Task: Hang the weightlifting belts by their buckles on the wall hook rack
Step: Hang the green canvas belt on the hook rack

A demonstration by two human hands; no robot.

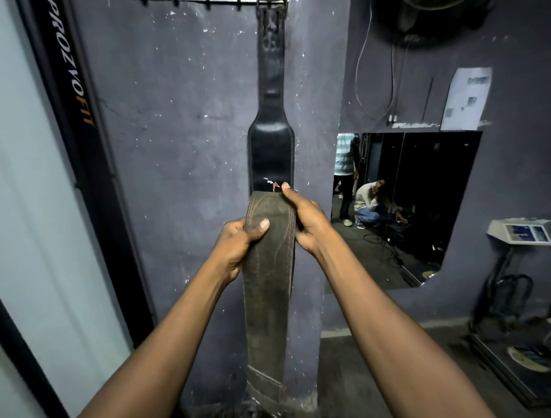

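A black leather weightlifting belt (270, 119) hangs down the grey wall from the wall hook rack (208, 3) at the top edge of the view. Its lower part folds back toward me and shows a brown suede inner side (268, 286) that drops to the floor. My left hand (238, 241) grips the left edge of the suede part, thumb across its front. My right hand (301, 217) grips the right edge near the fold, thumb pointing up against the black leather. The buckle at the rack is dark and hard to make out.
A black frame with lettering (71, 89) runs down the left beside a pale panel. To the right, a mirror (402, 209) reflects people. A weighing scale (518, 232) stands at the far right, and cables (375, 74) hang on the wall above the mirror.
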